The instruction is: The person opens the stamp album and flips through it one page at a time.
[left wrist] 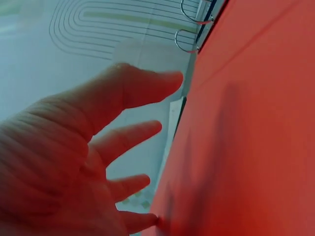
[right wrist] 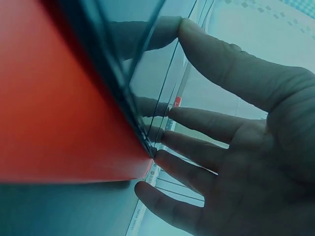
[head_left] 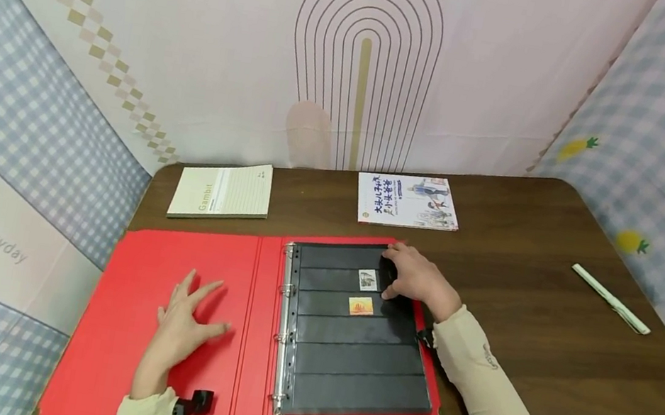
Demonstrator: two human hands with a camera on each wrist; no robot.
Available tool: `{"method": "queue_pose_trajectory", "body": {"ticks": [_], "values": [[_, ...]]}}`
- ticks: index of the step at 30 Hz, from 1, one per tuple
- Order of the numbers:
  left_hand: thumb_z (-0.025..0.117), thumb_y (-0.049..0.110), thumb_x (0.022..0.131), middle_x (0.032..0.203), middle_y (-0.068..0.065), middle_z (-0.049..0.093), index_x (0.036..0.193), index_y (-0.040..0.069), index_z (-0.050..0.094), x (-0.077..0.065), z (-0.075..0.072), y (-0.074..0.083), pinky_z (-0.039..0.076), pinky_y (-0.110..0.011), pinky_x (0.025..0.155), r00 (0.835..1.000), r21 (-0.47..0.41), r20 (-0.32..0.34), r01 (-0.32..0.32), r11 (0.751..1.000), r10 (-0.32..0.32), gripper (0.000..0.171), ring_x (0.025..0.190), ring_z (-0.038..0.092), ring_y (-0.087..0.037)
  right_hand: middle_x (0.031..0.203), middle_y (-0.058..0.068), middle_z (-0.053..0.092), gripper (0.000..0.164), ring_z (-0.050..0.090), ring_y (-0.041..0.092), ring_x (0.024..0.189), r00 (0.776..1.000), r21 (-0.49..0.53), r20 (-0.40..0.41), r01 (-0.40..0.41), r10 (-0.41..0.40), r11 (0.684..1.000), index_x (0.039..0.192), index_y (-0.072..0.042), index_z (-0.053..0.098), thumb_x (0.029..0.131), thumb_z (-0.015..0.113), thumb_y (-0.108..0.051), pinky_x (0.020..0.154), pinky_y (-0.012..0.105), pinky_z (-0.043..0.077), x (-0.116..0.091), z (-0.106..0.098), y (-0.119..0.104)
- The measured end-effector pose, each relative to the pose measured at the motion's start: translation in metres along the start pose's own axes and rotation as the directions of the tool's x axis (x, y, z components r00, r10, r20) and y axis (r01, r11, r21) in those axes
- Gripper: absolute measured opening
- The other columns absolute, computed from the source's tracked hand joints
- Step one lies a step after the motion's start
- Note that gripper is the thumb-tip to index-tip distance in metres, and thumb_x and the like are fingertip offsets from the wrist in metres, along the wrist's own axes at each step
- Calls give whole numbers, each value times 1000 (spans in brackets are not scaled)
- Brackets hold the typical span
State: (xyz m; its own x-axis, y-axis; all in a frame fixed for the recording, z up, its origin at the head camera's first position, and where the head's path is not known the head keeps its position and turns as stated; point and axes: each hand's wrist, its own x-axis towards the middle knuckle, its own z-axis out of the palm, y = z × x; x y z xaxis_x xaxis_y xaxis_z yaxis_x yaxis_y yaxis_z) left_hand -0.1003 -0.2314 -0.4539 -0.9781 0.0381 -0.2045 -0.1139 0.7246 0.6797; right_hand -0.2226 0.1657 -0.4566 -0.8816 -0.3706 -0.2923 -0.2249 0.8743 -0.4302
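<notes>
A red ring binder (head_left: 257,340) lies spread out on the table, its metal rings (head_left: 285,337) holding black stock pages with clear strips (head_left: 353,390). Two stamps sit in the strips: a grey-and-white stamp (head_left: 367,280) and, below it, an orange-yellow stamp (head_left: 361,306). My right hand (head_left: 419,278) is at the upper right of the top page, thumb and fingertips touching its glossy surface; the right wrist view shows the fingers (right wrist: 197,120) extended and spread. Above the bare left cover, my left hand (head_left: 183,321) has its fingers spread and holds nothing.
A cream notebook (head_left: 222,191) lies at the table's back left, and a white illustrated booklet (head_left: 407,201) at the back middle. Far right is a thin pale green-white folded strip (head_left: 609,298). Patterned cloth (head_left: 234,42) hangs behind and beside the brown table (head_left: 530,266).
</notes>
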Motion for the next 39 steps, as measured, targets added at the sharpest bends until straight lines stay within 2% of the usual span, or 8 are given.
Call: {"method": "queue_pose_trajectory", "body": {"ticks": [5,9,16,19,29,39], "values": [[85,20,81,164,-26,8,148,6,49,1,2,-12,-8,-81,104,999,-51,22,-42,998,44,77,147,-8,-56,162,23,27,83,27,44,146,999,40,6,-42,42,998,149,1,45,79,87,-14,109,62,34,-1,1,-1],[85,18,80,164,-27,9,149,5,49,0,2,-19,-11,-79,105,997,-123,30,-61,990,65,78,148,-11,-54,161,23,30,83,26,43,147,999,46,5,-50,49,998,150,1,45,79,87,-14,112,60,32,0,1,-1],[84,16,82,166,-24,5,151,5,45,0,2,-23,-17,-73,107,997,-224,67,-32,974,48,80,149,-18,-47,155,26,38,86,39,46,138,998,64,7,-55,55,996,150,4,42,80,87,-14,110,58,36,2,-1,-1],[83,14,82,166,-24,2,152,4,44,0,4,-25,-20,-71,108,997,-239,65,-21,971,38,80,149,-20,-46,152,27,43,85,42,48,135,999,55,12,-50,50,997,150,4,41,81,87,-15,109,58,37,1,-2,-1],[84,11,80,166,-24,-3,154,4,41,0,14,-26,-18,-72,107,999,-108,51,-9,994,15,85,148,-18,-49,153,31,38,77,39,48,137,998,-46,62,14,-11,999,148,8,43,87,82,-17,111,58,34,-5,-1,-8],[84,13,80,167,-24,-3,153,4,42,3,14,-22,-17,-73,107,999,-69,50,3,998,1,85,148,-17,-49,135,28,57,69,55,45,120,996,-140,6,84,-84,987,142,10,50,87,82,-17,100,53,47,-10,0,-13]]}}
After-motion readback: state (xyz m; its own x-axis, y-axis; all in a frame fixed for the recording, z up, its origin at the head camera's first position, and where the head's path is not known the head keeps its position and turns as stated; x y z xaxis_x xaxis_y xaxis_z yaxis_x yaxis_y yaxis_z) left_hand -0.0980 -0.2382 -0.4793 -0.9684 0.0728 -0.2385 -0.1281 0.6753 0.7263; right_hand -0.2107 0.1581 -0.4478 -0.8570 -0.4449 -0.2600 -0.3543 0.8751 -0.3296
